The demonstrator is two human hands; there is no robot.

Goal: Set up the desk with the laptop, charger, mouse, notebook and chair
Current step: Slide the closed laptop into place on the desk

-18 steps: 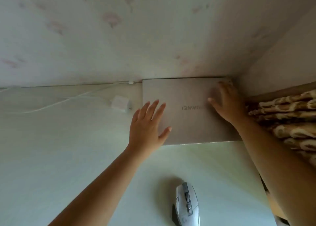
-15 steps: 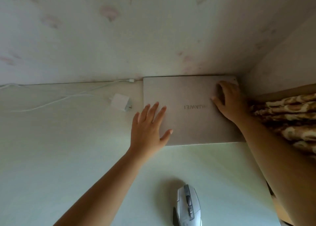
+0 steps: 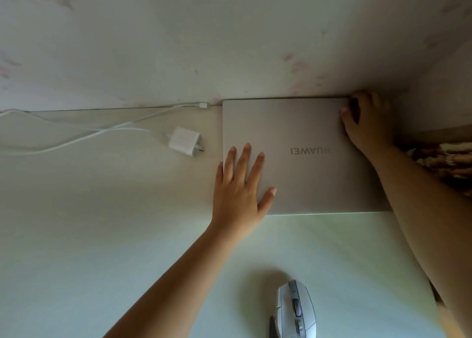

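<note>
1. The laptop (image 3: pixel 301 156) lies closed and flat on the pale desk (image 3: pixel 102 235), its far edge against the wall (image 3: pixel 229 43) and its right side near the corner; the logo on the lid reads upside down from where I stand
2. My left hand (image 3: pixel 240 187) lies flat on the near left corner of the lid, fingers straight and spread, thumb out to the right, the little-finger side over the laptop's left edge
3. My right hand (image 3: pixel 365 123) is at the far right corner of the laptop, fingers curled over the back edge and thumb on the lid, gripping that corner
4. My two hands are well apart, one at each end of the lid
5. The white charger (image 3: pixel 184 141) lies on the desk just left of the laptop, prongs pointing toward it but not touching; its white cable (image 3: pixel 76 138) loops off to the left, and its free plug end lies along the wall beside the laptop's far left corner
6. The grey mouse (image 3: pixel 296 309) sits on the desk near me, well apart from the laptop, between my forearms
7. A patterned brown and cream fabric (image 3: pixel 444 158) shows beyond the desk's right edge, behind my right forearm
</note>
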